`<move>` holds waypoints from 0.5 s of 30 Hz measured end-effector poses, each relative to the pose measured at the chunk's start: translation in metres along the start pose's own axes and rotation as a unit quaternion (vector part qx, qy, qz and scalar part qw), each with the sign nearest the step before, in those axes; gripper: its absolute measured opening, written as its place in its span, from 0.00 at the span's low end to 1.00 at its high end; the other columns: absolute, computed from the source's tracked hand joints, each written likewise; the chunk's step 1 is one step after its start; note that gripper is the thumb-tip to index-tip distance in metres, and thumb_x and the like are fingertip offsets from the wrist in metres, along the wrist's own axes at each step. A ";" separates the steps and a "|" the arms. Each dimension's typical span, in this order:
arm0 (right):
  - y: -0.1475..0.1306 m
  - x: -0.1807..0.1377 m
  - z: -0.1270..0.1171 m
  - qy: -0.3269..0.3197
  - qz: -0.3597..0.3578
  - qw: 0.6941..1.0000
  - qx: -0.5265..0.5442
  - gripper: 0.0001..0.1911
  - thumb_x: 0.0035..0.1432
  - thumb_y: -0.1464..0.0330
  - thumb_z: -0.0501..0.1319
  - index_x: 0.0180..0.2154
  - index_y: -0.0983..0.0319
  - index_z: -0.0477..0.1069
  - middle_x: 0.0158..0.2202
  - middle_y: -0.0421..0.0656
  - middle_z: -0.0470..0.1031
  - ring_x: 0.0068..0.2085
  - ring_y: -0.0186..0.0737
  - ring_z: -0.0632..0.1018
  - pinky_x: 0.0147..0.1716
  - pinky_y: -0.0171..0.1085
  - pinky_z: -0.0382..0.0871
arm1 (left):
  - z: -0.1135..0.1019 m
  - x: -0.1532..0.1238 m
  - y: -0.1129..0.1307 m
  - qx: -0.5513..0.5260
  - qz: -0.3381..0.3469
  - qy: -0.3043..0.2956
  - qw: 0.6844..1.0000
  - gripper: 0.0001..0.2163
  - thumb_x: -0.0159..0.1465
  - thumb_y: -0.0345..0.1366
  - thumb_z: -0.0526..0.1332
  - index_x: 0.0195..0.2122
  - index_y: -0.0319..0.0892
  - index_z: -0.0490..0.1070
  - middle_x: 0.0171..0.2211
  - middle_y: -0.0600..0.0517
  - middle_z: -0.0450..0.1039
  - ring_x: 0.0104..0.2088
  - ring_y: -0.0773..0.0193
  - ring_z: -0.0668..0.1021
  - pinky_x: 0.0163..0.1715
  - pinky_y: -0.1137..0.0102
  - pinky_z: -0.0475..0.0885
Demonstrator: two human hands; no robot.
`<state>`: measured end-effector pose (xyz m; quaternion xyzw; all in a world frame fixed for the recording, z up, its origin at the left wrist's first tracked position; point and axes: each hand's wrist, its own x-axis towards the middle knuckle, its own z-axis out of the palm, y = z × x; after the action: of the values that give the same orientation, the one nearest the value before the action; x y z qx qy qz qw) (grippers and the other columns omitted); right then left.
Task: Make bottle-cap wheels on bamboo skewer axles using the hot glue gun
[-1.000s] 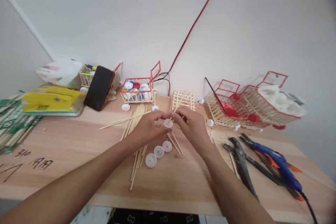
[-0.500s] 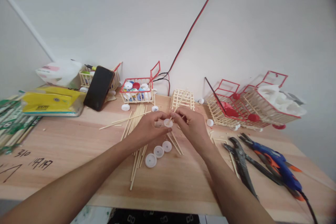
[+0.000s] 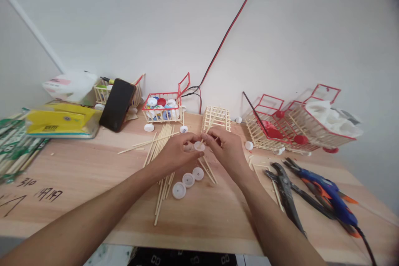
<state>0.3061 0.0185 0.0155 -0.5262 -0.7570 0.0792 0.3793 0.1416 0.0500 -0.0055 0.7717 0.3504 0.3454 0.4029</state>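
Note:
My left hand pinches a white bottle cap just above the wooden table. Facing it, my right hand pinches a thin wooden stick whose lower end meets the cap's middle. Both hands hover over a loose pile of wooden sticks. Three more white caps lie in a row on the table just below the hands.
An unpainted stick basket stands behind the hands. A red-rimmed basket of caps and a black phone sit at the back left. Red-trimmed stick carts stand at the right. Pliers and a blue glue gun lie at the right front.

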 end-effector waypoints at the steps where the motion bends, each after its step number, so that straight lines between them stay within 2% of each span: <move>1: 0.000 0.000 0.000 0.000 -0.002 1.000 0.001 0.14 0.62 0.67 0.55 0.23 0.61 0.64 0.22 0.37 0.65 0.26 0.32 0.67 0.28 0.31 0.56 | 0.000 0.000 -0.001 -0.001 0.001 0.000 1.000 0.12 0.55 0.35 0.64 0.40 0.41 0.73 0.40 0.51 0.76 0.42 0.60 0.76 0.42 0.67 0.68; 15: -0.001 0.000 0.000 0.000 -0.003 1.000 -0.004 0.14 0.62 0.67 0.55 0.24 0.61 0.65 0.23 0.37 0.66 0.26 0.33 0.68 0.27 0.32 0.57 | 0.000 0.000 0.002 0.007 -0.010 -0.010 1.000 0.11 0.55 0.35 0.64 0.40 0.41 0.74 0.39 0.51 0.76 0.41 0.60 0.75 0.42 0.67 0.69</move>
<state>0.3052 0.0183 0.0155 -0.5255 -0.7588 0.0746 0.3775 0.1418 0.0493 -0.0041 0.7745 0.3569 0.3305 0.4044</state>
